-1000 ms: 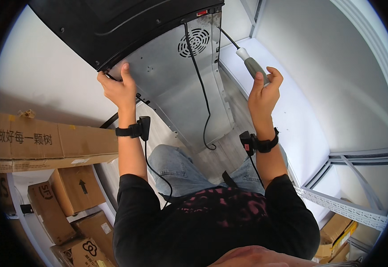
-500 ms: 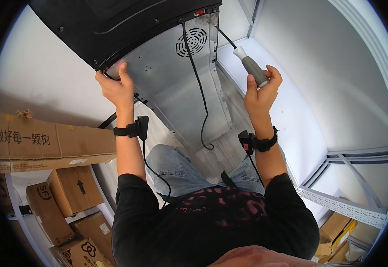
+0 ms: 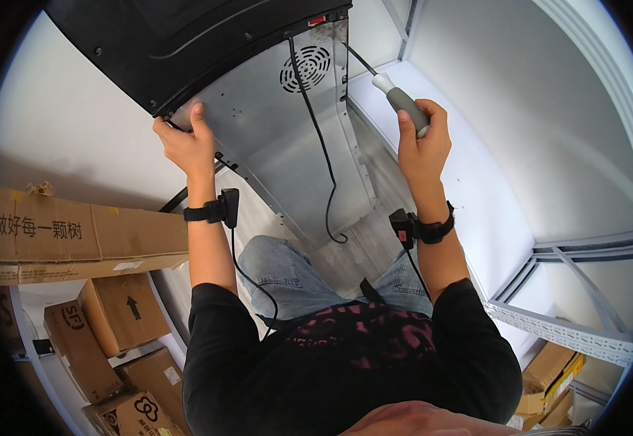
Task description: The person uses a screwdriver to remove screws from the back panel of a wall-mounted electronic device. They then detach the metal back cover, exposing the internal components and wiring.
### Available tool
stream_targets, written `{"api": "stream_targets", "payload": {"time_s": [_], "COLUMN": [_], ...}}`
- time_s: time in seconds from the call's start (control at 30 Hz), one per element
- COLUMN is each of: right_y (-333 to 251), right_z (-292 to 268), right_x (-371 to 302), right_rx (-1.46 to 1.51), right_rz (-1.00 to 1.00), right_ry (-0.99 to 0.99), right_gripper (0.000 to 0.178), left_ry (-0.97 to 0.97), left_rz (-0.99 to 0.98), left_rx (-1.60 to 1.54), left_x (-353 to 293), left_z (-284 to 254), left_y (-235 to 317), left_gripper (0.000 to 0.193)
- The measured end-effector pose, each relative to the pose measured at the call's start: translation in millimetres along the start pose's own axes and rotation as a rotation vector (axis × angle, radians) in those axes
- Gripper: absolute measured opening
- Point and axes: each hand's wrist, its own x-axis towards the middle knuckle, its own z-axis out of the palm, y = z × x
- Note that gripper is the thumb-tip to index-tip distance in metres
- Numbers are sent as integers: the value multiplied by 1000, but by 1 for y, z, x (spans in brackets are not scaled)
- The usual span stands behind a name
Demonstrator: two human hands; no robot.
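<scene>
In front of me stands a tall metal appliance with a grey back panel point(image 3: 258, 138) and a black top point(image 3: 185, 43). Round vent slots and a red switch point(image 3: 318, 21) sit near its upper right corner. My left hand point(image 3: 188, 144) grips the appliance's left edge, thumb on the panel and fingers wrapped round behind. A screwdriver point(image 3: 407, 109) with a grey and white handle is held in my right hand point(image 3: 425, 142). Its shaft points up and left, the tip at the panel's upper right edge. A black cord point(image 3: 316, 123) hangs down the panel.
Cardboard boxes point(image 3: 124, 312) fill a shelf at the lower left, with a long carton point(image 3: 135, 232) above them. A white metal shelf frame point(image 3: 563, 334) stands at the right, with more cartons point(image 3: 545, 370) below it. Pale wood-look floor point(image 3: 356, 251) shows beneath the appliance.
The appliance's upper right corner has shifted slightly left in view. My right hand and the screwdriver have moved a little left with it. My left hand keeps its grip.
</scene>
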Motion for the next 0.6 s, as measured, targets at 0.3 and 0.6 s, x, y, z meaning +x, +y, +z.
{"api": "stream_targets", "payload": {"time_s": [0.3, 0.6], "right_y": [28, 81], "right_z": [-33, -50], "right_x": [-8, -36], "right_rx": [431, 600], "right_rz": [529, 941], "right_ry": [79, 83], "right_gripper": [21, 19], "left_ry": [-15, -34], "left_rz": [-109, -183], "left_rx": [-94, -388], "left_x": [-4, -6], "left_z": [1, 1], "left_y": [8, -6], "left_gripper": [77, 77]}}
